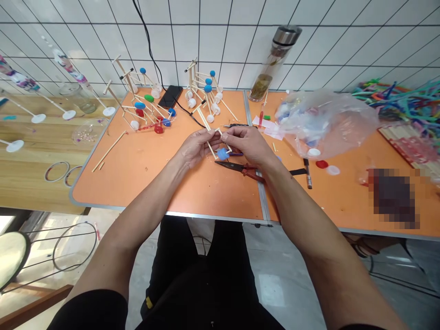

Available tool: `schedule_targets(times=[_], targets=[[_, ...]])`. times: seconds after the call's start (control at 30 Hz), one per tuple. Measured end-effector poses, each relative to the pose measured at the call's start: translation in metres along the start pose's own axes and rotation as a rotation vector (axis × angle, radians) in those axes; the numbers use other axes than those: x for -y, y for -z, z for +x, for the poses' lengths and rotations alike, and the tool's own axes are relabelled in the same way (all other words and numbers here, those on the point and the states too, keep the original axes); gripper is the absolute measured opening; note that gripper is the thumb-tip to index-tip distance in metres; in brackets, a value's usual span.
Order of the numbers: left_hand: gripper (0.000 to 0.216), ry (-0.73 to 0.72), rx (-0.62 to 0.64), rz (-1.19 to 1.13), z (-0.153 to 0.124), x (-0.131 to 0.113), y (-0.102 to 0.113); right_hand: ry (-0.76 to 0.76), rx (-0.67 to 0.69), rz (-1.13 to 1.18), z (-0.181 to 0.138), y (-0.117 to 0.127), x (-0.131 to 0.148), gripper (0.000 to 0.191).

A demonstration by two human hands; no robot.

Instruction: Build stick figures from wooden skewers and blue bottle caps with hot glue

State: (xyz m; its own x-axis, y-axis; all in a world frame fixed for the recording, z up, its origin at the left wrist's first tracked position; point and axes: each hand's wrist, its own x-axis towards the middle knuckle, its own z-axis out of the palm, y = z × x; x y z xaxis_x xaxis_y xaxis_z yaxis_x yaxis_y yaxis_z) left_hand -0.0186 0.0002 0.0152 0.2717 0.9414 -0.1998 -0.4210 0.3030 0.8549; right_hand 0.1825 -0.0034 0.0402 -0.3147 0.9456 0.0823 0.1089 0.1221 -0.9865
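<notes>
Between my two hands is a small frame of thin wooden sticks (205, 120) with a blue bottle cap (223, 154) at its near end. My left hand (197, 147) has its fingers closed on the frame's left side. From the right, my right hand (248, 143) pinches a short stick of the same frame. Just below the frame, red-handled needle-nose pliers (237, 167) lie on the orange table (165, 183). Finished-looking stick models with coloured caps (206, 88) stand behind my hands, and another model (146, 110) stands to the left.
A black phone (171, 96) lies near the wall. Behind to the right are a tea bottle (271, 68) and a plastic bag of caps (323, 119). Loose sticks (110, 151) lie at left, a black-and-silver pen-like tool (308, 174) at right. Another person's blurred-out part is farther right.
</notes>
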Motion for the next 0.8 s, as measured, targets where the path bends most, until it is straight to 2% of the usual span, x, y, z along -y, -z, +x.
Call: schedule_targets(times=[0.23, 0.47, 0.8], targets=[[0.039, -0.035, -0.070, 0.118, -0.003, 0.002, 0.001, 0.002, -0.064, -0.026, -0.002, -0.005, -0.001, 0.045], [0.054, 0.038, -0.045, 0.171, -0.006, 0.000, 0.001, 0.045, -0.071, -0.176, 0.000, -0.012, -0.001, 0.041], [0.047, 0.036, -0.055, 0.141, -0.006, -0.002, 0.000, 0.087, -0.066, -0.203, 0.003, -0.017, -0.006, 0.037]])
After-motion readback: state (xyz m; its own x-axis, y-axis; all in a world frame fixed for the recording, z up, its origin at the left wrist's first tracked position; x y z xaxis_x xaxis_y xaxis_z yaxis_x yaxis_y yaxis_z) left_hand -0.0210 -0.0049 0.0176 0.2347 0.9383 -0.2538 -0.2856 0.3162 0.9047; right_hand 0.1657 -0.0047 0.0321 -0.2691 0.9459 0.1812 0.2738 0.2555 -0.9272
